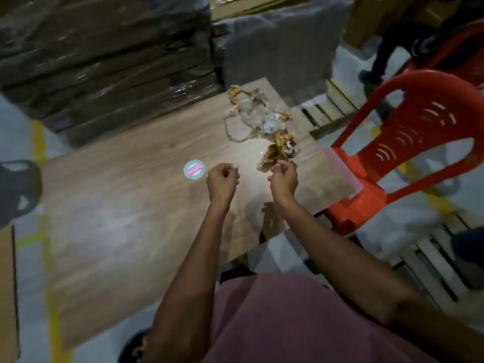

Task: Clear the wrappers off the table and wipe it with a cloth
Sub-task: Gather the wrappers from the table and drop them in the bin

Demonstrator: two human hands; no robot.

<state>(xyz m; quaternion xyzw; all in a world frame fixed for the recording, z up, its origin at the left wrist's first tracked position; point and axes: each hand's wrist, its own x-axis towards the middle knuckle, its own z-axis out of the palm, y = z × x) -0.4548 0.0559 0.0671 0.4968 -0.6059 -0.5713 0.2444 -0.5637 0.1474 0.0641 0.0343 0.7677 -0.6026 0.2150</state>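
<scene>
A wood-grain table (125, 205) carries a heap of crumpled wrappers along its far right side: clear plastic wrappers (248, 113) and gold foil wrappers (280, 148). A round teal and pink lid (194, 169) lies flat near the middle. My right hand (284, 176) hovers at the near end of the gold wrapper, fingers curled and touching its edge. My left hand (222, 179) is held above the table just right of the lid, fingers curled in, nothing visible in it. No cloth is in view.
A red plastic chair (408, 142) stands tight against the table's right edge. Wrapped stacks of boxes (104, 61) rise behind the table. A wooden pallet (327, 106) lies at the far right. Someone's legs (379, 61) are at the top right.
</scene>
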